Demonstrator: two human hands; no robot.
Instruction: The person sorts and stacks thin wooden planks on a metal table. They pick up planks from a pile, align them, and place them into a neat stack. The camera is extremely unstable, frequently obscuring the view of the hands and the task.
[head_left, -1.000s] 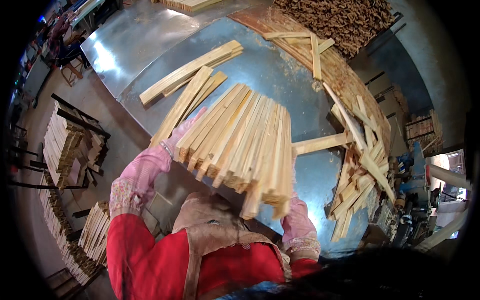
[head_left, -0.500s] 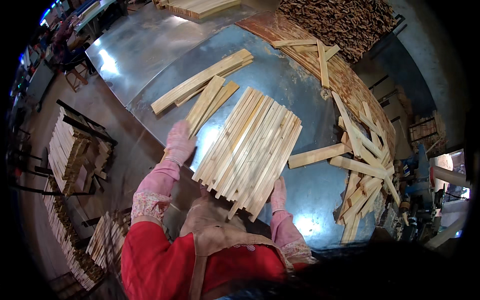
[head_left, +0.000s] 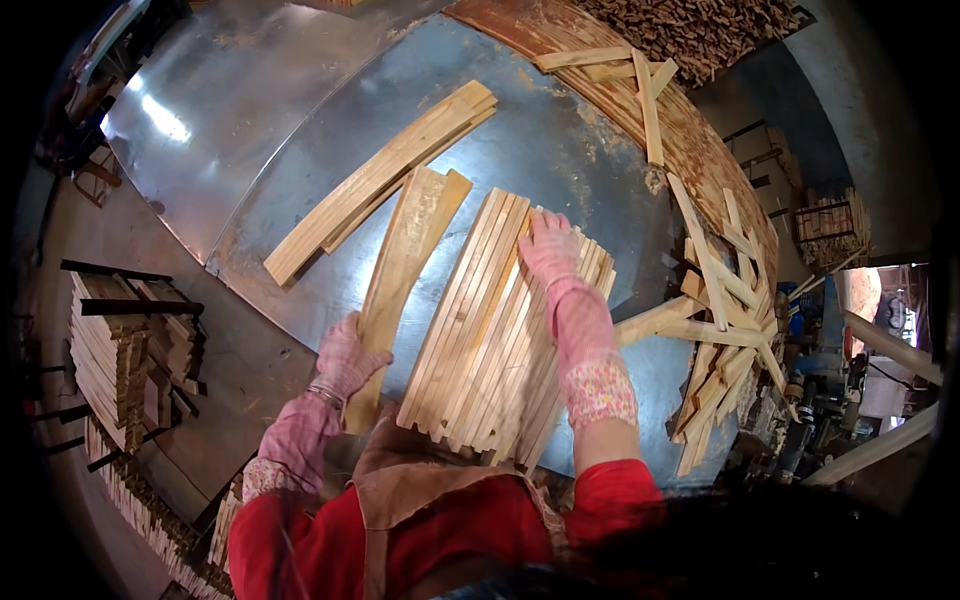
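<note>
A row of long, pale wooden slats point(head_left: 470, 330) lies side by side on the metal tabletop in front of me, their near ends uneven. My right hand point(head_left: 550, 250), in a pinkish glove, rests on the far part of this row with its fingers laid over the slats. To the left, my gloved left hand point(head_left: 348, 362) is closed round the near end of a loose wooden slat point(head_left: 392, 262), thumb across its top. Another slat point(head_left: 440, 212) lies partly beneath that one. Farther left, a few longer boards point(head_left: 385, 170) lie together.
A jumbled heap of wood pieces point(head_left: 725, 350) covers the table's right side. Several offcuts point(head_left: 645, 105) lie along the worn brown edge point(head_left: 590, 40). Stacked slats point(head_left: 110, 365) stand on a rack at the left, and a large wood pile point(head_left: 690, 35) rises at the back.
My right hand has moved from the row's near right side to its far part. My left hand has drawn the loose slat nearer, and the view has shifted.
</note>
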